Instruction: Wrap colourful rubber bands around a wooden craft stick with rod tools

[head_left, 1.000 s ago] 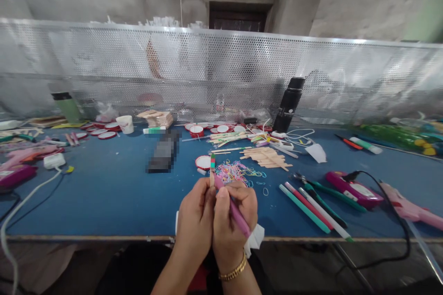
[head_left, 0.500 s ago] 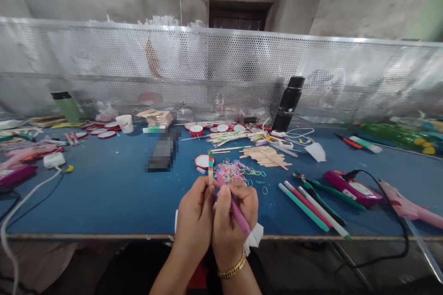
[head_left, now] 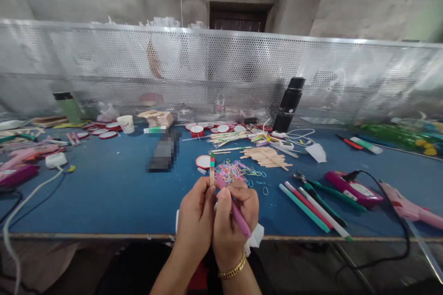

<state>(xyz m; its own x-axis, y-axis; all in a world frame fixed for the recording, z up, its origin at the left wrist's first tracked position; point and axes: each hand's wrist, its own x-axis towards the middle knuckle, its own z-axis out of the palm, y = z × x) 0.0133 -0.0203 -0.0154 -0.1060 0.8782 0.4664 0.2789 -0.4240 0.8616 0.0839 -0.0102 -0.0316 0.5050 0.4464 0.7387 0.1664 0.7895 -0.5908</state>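
Observation:
My left hand [head_left: 196, 209] pinches a wooden craft stick [head_left: 212, 170] upright; its top end bears coloured bands, green, red and teal among them. Beside it, my right hand [head_left: 235, 216] is closed round a pink-purple marker [head_left: 240, 219], whose upper end points at the stick. Whether the tip touches the wood I cannot tell. The two hands press together above the table's front edge. Just beyond them lie a pile of small coloured rubber bands [head_left: 233, 171] and a small white drum with a red rim [head_left: 202, 162]. White paper or cloth [head_left: 255, 236] shows under my hands.
Several markers [head_left: 304, 207], green-handled pliers [head_left: 325, 200], a purple device [head_left: 353, 189] and a pink glue gun [head_left: 411, 205] lie at right. Plain sticks [head_left: 266, 157], a black bottle [head_left: 289, 106] and a paper cup [head_left: 126, 124] stand farther back, before a perforated metal screen [head_left: 242, 64].
Both hands keep the same hold on the stick and marker, with hardly any movement. The whole view has shifted very slightly.

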